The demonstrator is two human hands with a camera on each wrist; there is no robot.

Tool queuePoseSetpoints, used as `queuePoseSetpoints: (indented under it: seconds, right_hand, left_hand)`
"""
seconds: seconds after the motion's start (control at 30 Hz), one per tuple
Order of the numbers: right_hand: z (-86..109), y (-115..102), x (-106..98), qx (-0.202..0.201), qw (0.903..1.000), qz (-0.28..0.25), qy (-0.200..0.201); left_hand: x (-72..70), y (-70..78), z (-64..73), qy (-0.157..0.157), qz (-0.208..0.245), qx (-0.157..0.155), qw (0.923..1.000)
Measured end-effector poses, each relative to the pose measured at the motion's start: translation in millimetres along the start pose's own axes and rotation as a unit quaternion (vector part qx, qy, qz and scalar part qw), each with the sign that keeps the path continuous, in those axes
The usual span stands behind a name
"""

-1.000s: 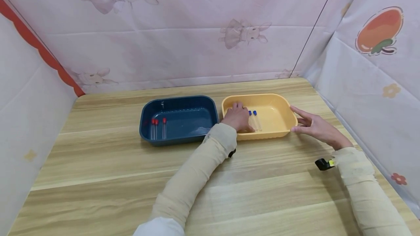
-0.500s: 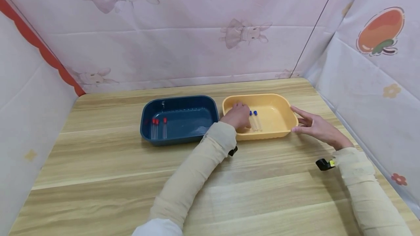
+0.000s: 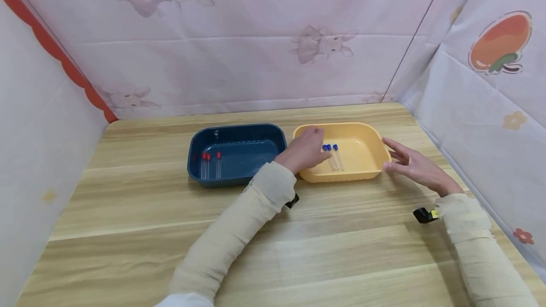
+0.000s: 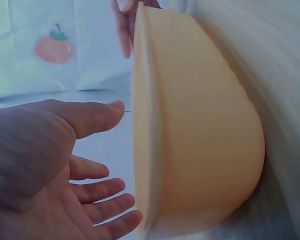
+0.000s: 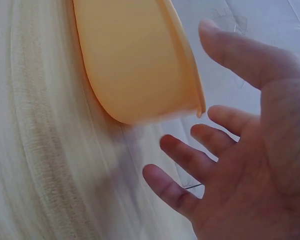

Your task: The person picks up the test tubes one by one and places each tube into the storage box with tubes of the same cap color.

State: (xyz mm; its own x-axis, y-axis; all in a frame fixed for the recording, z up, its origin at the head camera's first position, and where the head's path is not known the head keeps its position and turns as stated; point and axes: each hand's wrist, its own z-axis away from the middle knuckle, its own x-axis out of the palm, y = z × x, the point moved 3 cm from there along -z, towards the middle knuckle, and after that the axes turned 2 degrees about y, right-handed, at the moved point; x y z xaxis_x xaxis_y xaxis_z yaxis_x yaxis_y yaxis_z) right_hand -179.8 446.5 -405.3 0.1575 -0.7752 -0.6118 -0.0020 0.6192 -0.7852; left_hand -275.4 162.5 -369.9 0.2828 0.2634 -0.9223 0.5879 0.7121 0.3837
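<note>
My left hand (image 3: 304, 149) reaches over the left end of the yellow tray (image 3: 362, 155). Its fingers are relaxed and hold nothing, as the left wrist view shows, where the hand (image 4: 50, 165) is beside the tray rim. Test tubes with blue caps (image 3: 335, 148) lie side by side on the tray floor, partly behind the thumb; three caps show. At the tray's right end, my right hand (image 3: 420, 169) has thumb and fingertips close at the rim, the fingers spread. No object is in the right hand (image 5: 245, 165) in the right wrist view.
A dark blue tray (image 3: 247, 153) stands left of the yellow one, with three red-capped test tubes (image 3: 218, 165) at its left side. Both trays sit on a wooden table (image 3: 341, 231). Printed cloth walls (image 3: 239, 70) enclose the back and sides.
My left hand has drawn up and left from the tray floor, and another blue cap has come into sight beside it. The right hand has stayed at the tray's right end.
</note>
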Motion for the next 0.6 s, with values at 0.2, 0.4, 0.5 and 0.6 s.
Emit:
queuePoseSetpoints:
  seconds: [0.2,0.4,0.5,0.6]
  right_hand:
    - [3.1,-10,-3,-0.009,0.9975,0.063,0.031]
    - [3.8,-27,-4,-0.026,0.9942,0.093,0.047]
    - [4.7,-36,-5,-0.043,0.9917,0.107,0.057]
    - [5.3,-46,-4,-0.071,0.9872,0.124,0.07]
  left_hand:
    - [-20.9,-6.9,25.6,0.042,-0.019,0.011,0.9989]
    - [-41.7,-15.8,53.7,0.074,-0.033,0.017,0.9965]
    - [-52.6,-20.6,66.3,0.096,-0.046,0.031,0.9938]
    - [-62.9,-27.7,78.8,0.121,-0.061,0.041,0.9899]
